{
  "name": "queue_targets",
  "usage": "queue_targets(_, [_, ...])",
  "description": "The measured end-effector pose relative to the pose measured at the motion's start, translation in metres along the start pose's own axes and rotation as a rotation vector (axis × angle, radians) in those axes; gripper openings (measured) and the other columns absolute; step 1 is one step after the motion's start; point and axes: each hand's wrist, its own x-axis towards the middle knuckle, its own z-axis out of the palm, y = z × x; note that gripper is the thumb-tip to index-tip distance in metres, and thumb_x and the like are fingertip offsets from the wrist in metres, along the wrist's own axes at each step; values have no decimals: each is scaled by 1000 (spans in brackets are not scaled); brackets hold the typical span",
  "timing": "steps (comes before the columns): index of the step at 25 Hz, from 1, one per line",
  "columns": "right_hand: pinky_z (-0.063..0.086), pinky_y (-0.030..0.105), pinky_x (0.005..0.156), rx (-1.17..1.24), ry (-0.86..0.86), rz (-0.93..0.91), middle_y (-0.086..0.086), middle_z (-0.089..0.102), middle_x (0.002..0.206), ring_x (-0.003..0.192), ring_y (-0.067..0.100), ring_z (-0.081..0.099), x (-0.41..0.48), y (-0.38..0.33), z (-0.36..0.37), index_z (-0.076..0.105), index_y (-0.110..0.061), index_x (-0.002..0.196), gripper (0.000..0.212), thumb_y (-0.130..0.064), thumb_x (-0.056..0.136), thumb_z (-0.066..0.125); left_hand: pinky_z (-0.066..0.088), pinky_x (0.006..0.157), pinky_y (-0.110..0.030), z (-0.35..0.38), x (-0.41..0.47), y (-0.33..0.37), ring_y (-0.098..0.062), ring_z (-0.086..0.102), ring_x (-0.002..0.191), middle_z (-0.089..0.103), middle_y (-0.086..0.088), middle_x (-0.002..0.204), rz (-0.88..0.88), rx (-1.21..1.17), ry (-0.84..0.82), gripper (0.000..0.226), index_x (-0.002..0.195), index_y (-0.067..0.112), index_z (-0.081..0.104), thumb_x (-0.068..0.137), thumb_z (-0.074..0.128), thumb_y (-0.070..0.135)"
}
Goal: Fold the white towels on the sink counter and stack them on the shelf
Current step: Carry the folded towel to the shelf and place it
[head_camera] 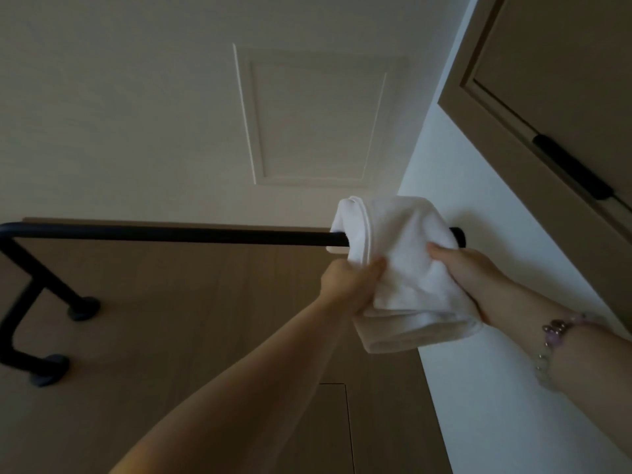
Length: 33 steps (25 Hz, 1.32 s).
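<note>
A folded white towel [400, 265] hangs over the right end of a black metal rack bar [171, 237] high above me. My left hand [352, 285] grips the towel's left lower edge from below. My right hand [475, 275] holds its right side, a beaded bracelet on that wrist. Both arms reach upward. The towel's upper fold lies over the bar and hides where the bar meets the wall. The sink counter is out of view.
The rack's black brackets [51, 295] fix to a wooden wall panel [191, 336] on the left. A white wall [478, 206] runs along the right, with a brown cabinet door and dark handle [571, 169] beyond. A ceiling hatch [307, 118] is overhead.
</note>
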Motion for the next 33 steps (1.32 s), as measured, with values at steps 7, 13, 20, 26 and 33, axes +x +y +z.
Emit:
queue_targets(7, [52, 37, 80, -8, -66, 79, 12, 69, 102, 93, 29, 65, 7, -3, -13, 60, -11, 115, 52, -43, 74, 64, 46, 97, -41, 19, 16, 24, -33, 56, 112, 56, -16, 123, 68, -7, 118, 50, 121, 1, 53, 88, 58, 38])
queue_targets(13, [39, 21, 42, 85, -32, 151, 9, 59, 87, 48, 15, 59, -7, 16, -12, 56, -16, 100, 22, -34, 88, 56, 51, 90, -35, 17, 24, 36, -29, 60, 105, 59, -13, 118, 50, -9, 92, 54, 119, 1, 53, 84, 65, 39])
queue_targets(20, [28, 15, 32, 222, 51, 49, 7, 47, 72, 41, 11, 44, 15, -5, -1, 51, -6, 101, 14, -16, 92, 51, 49, 60, -28, -1, 13, 34, -20, 62, 73, 62, -7, 95, -87, -44, 12, 40, 98, 8, 60, 78, 63, 43])
queue_targets(26, [38, 14, 35, 202, 129, 52, 5, 52, 71, 51, 11, 48, 26, -2, 4, 50, -4, 92, 15, -19, 93, 51, 48, 55, -22, -1, 6, 32, -14, 62, 65, 61, -5, 88, -33, -63, -51, 36, 107, 8, 54, 86, 61, 36])
queue_targets(33, [51, 18, 53, 253, 120, 124, 7, 58, 84, 61, 14, 60, 28, 29, -2, 55, -3, 99, 26, -26, 89, 62, 48, 43, -18, 17, 18, 10, -16, 63, 83, 62, -9, 106, -69, -78, -77, 42, 116, 3, 55, 85, 67, 28])
